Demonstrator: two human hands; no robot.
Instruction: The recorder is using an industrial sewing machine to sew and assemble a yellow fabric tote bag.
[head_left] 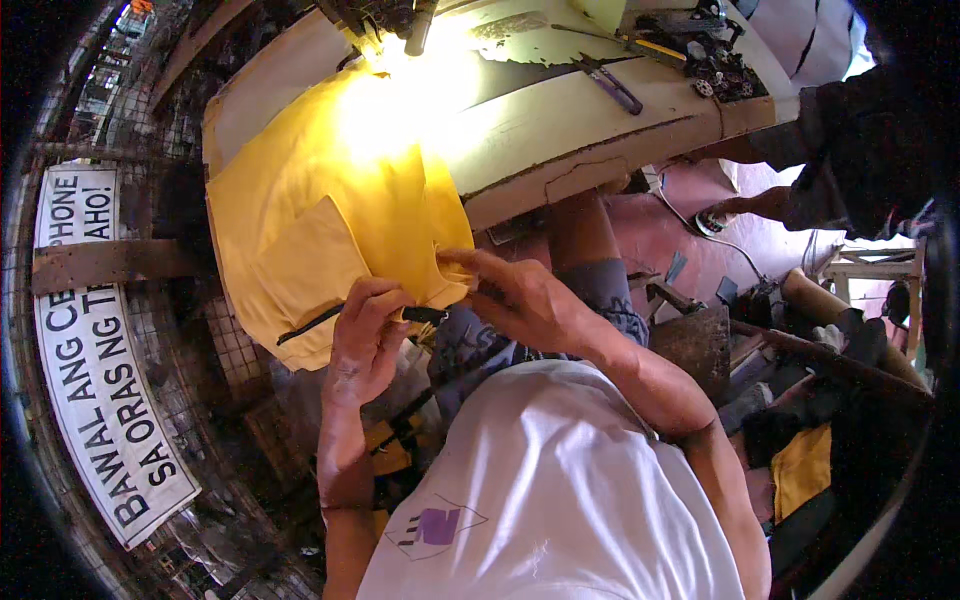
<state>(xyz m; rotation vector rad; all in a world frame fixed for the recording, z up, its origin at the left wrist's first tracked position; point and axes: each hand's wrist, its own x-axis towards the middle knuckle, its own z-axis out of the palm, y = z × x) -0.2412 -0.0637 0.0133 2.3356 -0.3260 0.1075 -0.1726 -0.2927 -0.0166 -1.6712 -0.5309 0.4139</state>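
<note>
A large piece of yellow fabric (290,170) drapes over the table's front edge toward my lap, brightly lit at its far part. My left hand (366,335) is closed, pinching the fabric's near edge where a narrow black strip (312,325) runs along it. The strip passes behind my left fingers and ends in a dark tip to their right. My right hand (525,300) has its fingers bent together at the fabric's right corner, pinching the folded edge. The exact contact of the right fingertips is partly hidden.
On the pale worn table (590,140) lie small snips (612,88), a yellow-handled tool (655,50) and black machine parts (725,80). A glaring lamp (410,85) shines beside a machine at the top. Wire mesh with a sign (110,400) stands left. Another person's legs (765,205) show right.
</note>
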